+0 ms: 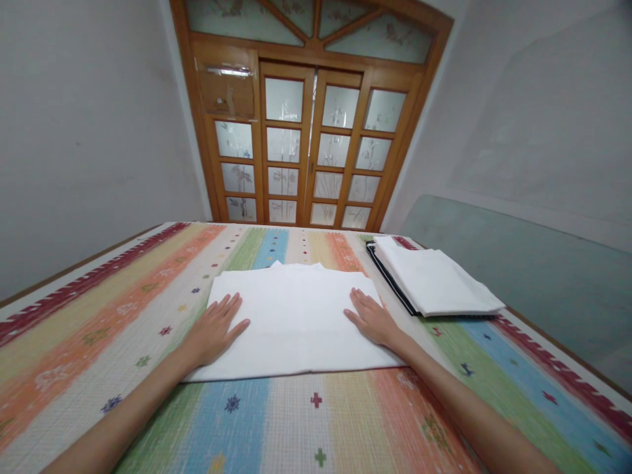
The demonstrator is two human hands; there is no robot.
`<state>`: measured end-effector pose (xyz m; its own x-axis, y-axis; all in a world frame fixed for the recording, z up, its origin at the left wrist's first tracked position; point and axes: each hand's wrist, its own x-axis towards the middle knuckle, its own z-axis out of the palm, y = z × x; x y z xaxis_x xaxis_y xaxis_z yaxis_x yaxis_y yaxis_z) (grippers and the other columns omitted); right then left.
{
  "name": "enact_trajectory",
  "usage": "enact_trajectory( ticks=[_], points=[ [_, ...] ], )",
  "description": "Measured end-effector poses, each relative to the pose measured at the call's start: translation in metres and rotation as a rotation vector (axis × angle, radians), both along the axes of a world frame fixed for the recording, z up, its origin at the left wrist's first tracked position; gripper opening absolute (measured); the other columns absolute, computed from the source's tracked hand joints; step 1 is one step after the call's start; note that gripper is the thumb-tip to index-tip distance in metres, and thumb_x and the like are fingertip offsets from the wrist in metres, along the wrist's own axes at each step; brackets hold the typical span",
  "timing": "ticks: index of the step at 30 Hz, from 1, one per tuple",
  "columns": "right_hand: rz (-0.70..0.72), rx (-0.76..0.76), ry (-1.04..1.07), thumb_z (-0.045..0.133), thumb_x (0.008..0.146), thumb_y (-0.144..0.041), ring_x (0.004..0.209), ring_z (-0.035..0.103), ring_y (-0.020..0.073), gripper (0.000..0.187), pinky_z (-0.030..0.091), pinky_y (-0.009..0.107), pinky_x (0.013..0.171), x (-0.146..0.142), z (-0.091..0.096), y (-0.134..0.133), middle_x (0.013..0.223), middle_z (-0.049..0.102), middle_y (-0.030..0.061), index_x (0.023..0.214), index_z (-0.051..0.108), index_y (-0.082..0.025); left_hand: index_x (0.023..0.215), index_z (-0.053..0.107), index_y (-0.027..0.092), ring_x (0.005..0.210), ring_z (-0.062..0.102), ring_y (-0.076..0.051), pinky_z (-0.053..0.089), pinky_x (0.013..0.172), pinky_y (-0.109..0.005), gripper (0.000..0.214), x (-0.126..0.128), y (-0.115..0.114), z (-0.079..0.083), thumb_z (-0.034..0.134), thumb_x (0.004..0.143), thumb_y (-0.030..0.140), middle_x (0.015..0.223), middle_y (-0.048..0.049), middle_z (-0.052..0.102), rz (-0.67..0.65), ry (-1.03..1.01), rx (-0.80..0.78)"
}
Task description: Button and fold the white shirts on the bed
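Note:
A folded white cloth (296, 322) lies flat on a striped, many-coloured mat (276, 421). My left hand (214, 329) rests palm down on the cloth's left edge, fingers stretched out. My right hand (370, 317) lies flat on the cloth's right side, fingers together and pointing away from me. Neither hand holds anything.
A stack of folded cloths (434, 282), white on top with a dark one beneath, sits at the right of the mat. A wooden door with frosted glass panes (311, 151) stands behind. A pale green panel (533, 276) leans along the right wall.

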<state>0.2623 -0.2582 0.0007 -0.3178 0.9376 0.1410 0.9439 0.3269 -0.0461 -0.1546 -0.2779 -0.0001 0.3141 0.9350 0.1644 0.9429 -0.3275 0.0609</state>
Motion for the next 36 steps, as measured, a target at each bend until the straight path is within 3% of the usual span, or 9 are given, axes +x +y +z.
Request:
enact_trajectory(
  ticks=[3, 5, 8, 11, 14, 19, 22, 27, 36],
  points=[
    [-0.286, 0.022, -0.086, 0.026, 0.095, -0.051, 0.130, 0.042, 0.0352, 0.073, 0.032, 0.045, 0.106, 0.008, 0.009, 0.000, 0.136, 0.046, 0.0311, 0.131, 0.049, 0.009, 0.147, 0.031, 0.011, 0.142, 0.025, -0.027, 0.021, 0.115, -0.047, 0.079, 0.002, 0.000, 0.002, 0.017, 0.091, 0.064, 0.153, -0.0122, 0.028, 0.008, 0.008, -0.023],
    [-0.418, 0.009, -0.118, 0.026, 0.095, -0.049, 0.120, 0.051, 0.0398, 0.071, 0.037, 0.048, 0.100, 0.010, 0.016, -0.001, 0.120, 0.057, 0.0342, 0.114, 0.063, 0.008, 0.147, 0.030, 0.009, 0.142, 0.024, -0.028, 0.021, 0.115, -0.047, 0.080, 0.003, 0.000, 0.003, 0.016, 0.091, 0.064, 0.154, -0.0129, 0.027, 0.013, 0.010, -0.037],
    [-0.477, 0.054, -0.147, 0.028, 0.095, -0.045, 0.124, 0.045, 0.0433, 0.065, 0.032, 0.053, 0.102, 0.010, 0.021, 0.000, 0.123, 0.055, 0.0358, 0.107, 0.066, 0.007, 0.146, 0.031, 0.009, 0.143, 0.023, -0.028, 0.021, 0.115, -0.047, 0.080, 0.003, -0.001, 0.002, 0.016, 0.091, 0.064, 0.153, -0.0132, 0.027, 0.018, 0.006, -0.032],
    [-0.344, 0.121, -0.112, 0.031, 0.095, -0.043, 0.138, 0.027, 0.0393, 0.066, 0.021, 0.050, 0.110, 0.005, 0.020, 0.005, 0.144, 0.034, 0.0319, 0.129, 0.049, 0.010, 0.146, 0.032, 0.012, 0.142, 0.024, -0.027, 0.023, 0.115, -0.048, 0.077, 0.003, -0.001, 0.001, 0.018, 0.091, 0.064, 0.153, -0.0120, 0.029, 0.000, -0.008, -0.003],
    [-0.054, 0.010, 0.000, 0.024, 0.097, -0.047, 0.143, 0.017, 0.0308, 0.067, 0.019, 0.046, 0.114, -0.012, 0.017, 0.010, 0.153, 0.023, 0.0214, 0.142, 0.037, 0.001, 0.146, 0.033, 0.011, 0.142, 0.024, -0.027, 0.022, 0.115, -0.048, 0.077, 0.003, -0.001, 0.001, 0.018, 0.091, 0.063, 0.153, -0.0124, 0.029, 0.009, -0.001, -0.004],
    [0.338, -0.141, 0.188, 0.015, 0.099, -0.052, 0.145, 0.008, 0.0224, 0.065, 0.015, 0.043, 0.117, -0.074, 0.018, 0.004, 0.156, 0.019, 0.0114, 0.148, 0.030, -0.012, 0.147, 0.032, 0.014, 0.142, 0.024, -0.027, 0.022, 0.115, -0.048, 0.075, 0.002, -0.001, -0.001, 0.021, 0.091, 0.063, 0.153, -0.0115, 0.029, 0.003, -0.019, 0.013],
    [0.471, -0.175, 0.176, 0.015, 0.098, -0.054, 0.145, 0.008, 0.0232, 0.066, 0.015, 0.043, 0.117, -0.117, 0.020, 0.003, 0.156, 0.019, 0.0110, 0.148, 0.030, -0.012, 0.147, 0.031, 0.017, 0.142, 0.024, -0.027, 0.023, 0.115, -0.048, 0.073, 0.001, -0.002, -0.002, 0.022, 0.092, 0.063, 0.153, -0.0105, 0.029, 0.003, -0.029, 0.023],
    [0.396, -0.188, 0.093, 0.018, 0.097, -0.055, 0.144, 0.011, 0.0286, 0.073, 0.012, 0.045, 0.116, -0.158, 0.019, 0.033, 0.155, 0.017, 0.0170, 0.148, 0.026, -0.003, 0.147, 0.031, 0.015, 0.143, 0.023, -0.027, 0.021, 0.115, -0.048, 0.074, 0.002, -0.003, -0.001, 0.022, 0.092, 0.063, 0.153, -0.0107, 0.029, 0.019, -0.014, 0.007],
    [0.226, -0.157, 0.105, 0.017, 0.097, -0.053, 0.145, 0.008, 0.0253, 0.074, 0.009, 0.043, 0.116, -0.164, 0.010, 0.108, 0.156, 0.012, 0.0169, 0.149, 0.021, -0.001, 0.149, 0.027, 0.020, 0.143, 0.023, -0.026, 0.021, 0.116, -0.046, 0.070, -0.001, -0.004, -0.003, 0.024, 0.092, 0.061, 0.154, -0.0075, 0.028, -0.004, -0.012, 0.018]
  ],
)
